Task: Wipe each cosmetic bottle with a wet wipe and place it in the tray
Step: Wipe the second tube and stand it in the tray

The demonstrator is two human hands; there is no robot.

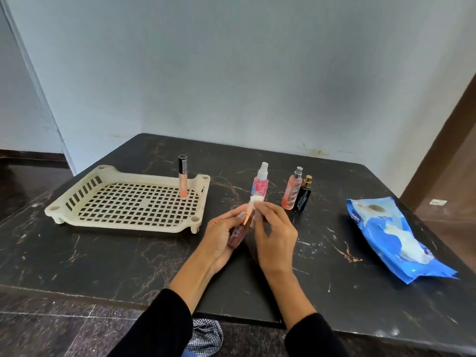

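Observation:
My left hand (221, 235) grips a small brown-red cosmetic bottle (237, 234) with a pale cap, held tilted above the table. My right hand (274, 237) pinches a white wet wipe (257, 200) against the bottle's cap end. A cream perforated tray (77, 202) sits at the left with one peach tube with a black cap (183, 177) standing in its far right corner. Behind my hands stand a pink spray bottle (260, 181), a peach spray bottle (292, 190) and a small black perfume bottle (304, 195).
A blue wet-wipe pack (396, 235) lies at the right of the dark marble table (128, 261). White walls close the back and left. A brown door frame (453, 140) stands at the far right. The table's front edge runs just below my forearms.

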